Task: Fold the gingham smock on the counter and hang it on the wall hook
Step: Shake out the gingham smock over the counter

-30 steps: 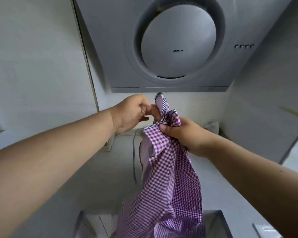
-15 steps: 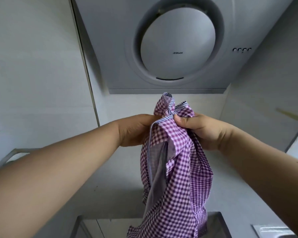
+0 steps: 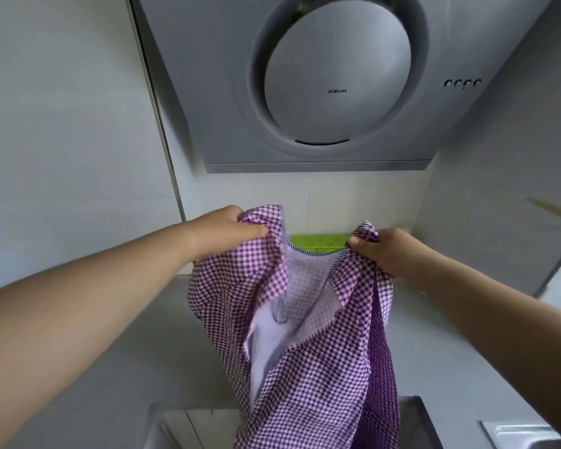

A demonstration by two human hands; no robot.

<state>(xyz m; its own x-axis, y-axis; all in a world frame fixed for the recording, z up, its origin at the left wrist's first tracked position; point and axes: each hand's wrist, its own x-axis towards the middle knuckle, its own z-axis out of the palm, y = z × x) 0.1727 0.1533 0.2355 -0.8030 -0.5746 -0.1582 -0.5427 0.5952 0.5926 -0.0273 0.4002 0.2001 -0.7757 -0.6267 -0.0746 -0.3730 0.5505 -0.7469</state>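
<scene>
— So where does each grip sit right now?

— Left hand [image 3: 222, 233] pinches one bunched corner of the gingham smock [image 3: 308, 332] at the neckline, thumb over the cloth. Right hand [image 3: 381, 254] pinches the opposite corner, fingers curled round the trimmed edge. Both grips are level and well apart, so the neck opening gapes between them.

— And below the grips?

— The smock hangs loose from them, pale lining showing in the middle, its lower part dropping out of view at the bottom edge. It is lifted off the desk [image 3: 136, 345], which lies underneath and behind it.

— Folded yet?

— Not that I can see; the cloth hangs rumpled with no clean fold. I'd judge the folding is barely started, and the hanging is all left.

— The hook?

— No wall hook shows. Beyond the grips there is a green strip [image 3: 319, 243] on the wall, and above them a range hood [image 3: 305, 92].
</scene>
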